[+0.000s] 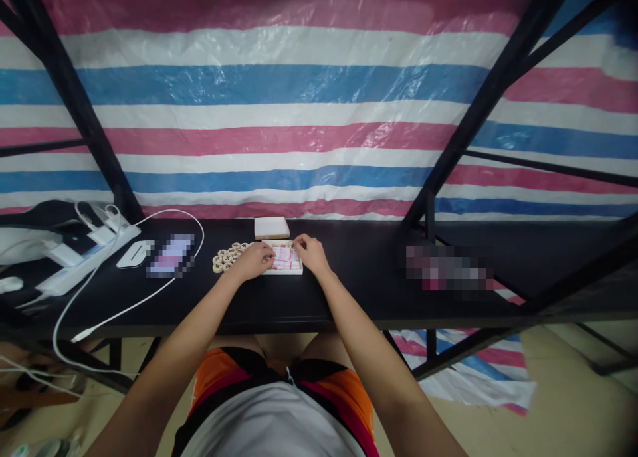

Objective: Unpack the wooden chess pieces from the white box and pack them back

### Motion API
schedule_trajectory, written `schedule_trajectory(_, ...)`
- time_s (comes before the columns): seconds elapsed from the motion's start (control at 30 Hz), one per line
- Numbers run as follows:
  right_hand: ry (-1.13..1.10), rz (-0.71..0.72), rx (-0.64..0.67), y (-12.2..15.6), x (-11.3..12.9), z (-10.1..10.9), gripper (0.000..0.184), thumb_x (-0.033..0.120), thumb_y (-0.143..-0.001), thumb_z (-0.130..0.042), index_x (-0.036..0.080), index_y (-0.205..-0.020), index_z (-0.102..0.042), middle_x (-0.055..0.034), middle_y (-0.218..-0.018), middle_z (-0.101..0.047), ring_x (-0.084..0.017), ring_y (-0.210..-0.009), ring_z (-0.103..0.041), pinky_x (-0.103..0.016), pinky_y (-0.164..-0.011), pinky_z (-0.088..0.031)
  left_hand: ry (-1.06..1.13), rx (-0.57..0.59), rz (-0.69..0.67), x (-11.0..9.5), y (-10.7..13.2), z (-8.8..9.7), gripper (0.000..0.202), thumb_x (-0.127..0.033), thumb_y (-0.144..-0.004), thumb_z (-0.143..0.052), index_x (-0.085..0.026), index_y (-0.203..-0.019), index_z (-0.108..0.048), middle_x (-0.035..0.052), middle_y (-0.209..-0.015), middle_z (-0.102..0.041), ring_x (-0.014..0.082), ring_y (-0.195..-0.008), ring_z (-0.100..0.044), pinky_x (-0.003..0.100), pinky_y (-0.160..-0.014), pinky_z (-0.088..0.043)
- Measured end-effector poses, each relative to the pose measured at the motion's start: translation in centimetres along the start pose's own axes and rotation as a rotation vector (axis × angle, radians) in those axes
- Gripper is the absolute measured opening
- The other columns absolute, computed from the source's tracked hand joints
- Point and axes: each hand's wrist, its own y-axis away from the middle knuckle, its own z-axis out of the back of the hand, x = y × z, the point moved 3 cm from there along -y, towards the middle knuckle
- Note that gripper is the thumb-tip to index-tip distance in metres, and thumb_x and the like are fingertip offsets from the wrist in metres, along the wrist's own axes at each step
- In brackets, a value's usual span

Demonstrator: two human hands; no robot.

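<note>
A small white board with red grid lines (pixel 288 258) lies on the black table (pixel 349 291) in front of me. My left hand (pixel 255 260) rests curled on the board's left edge, beside a cluster of round wooden game pieces (pixel 226 256). My right hand (pixel 308 251) sits at the board's upper right corner with its fingers curled down onto it. Whether either hand pinches a piece is hidden by the fingers. A closed cream box (pixel 272 228) stands just behind the board.
A white mouse (pixel 133 254), a blurred phone (pixel 170 255), a power strip with plugs (pixel 84 261) and white cables (pixel 149 297) lie at the left. A blurred patch (pixel 448 268) lies at the right. Black frame bars (pixel 478 111) cross a striped tarp (pixel 299 111) behind.
</note>
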Motion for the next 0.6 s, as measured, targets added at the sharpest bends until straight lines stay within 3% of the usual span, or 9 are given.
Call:
schedule_trajectory(0.27, -0.054, -0.004, 0.006, -0.12, -0.53, -0.34, 0.015, 0.028, -0.083, -0.051, 0.02, -0.079, -0.064, -0.0025, -0.08, -0.057, -0.016, -0.079, -0.054, -0.029, -0.082, -0.042, 0.002, 0.032, 0.008, -0.2, -0.06, 0.12, 0.023, -0.022, -0.082, -0.052, -0.019, -0.093, -0.072, 0.0089, -0.098, -0.068, 0.0222, -0.094, -0.061, 0.032, -0.089, -0.047)
schedule_trajectory(0.6, -0.047, -0.007, 0.088, 0.06, -0.48, -0.54, 0.018, 0.02, -0.075, -0.056, 0.021, -0.09, -0.065, -0.0039, -0.094, -0.054, -0.018, -0.092, -0.054, -0.033, -0.092, -0.04, 0.015, 0.029, 0.006, -0.06, -0.03, -0.11, 0.023, -0.023, -0.083, -0.052, -0.018, -0.094, -0.072, 0.0088, -0.097, -0.068, 0.0216, -0.093, -0.06, 0.033, -0.089, -0.046)
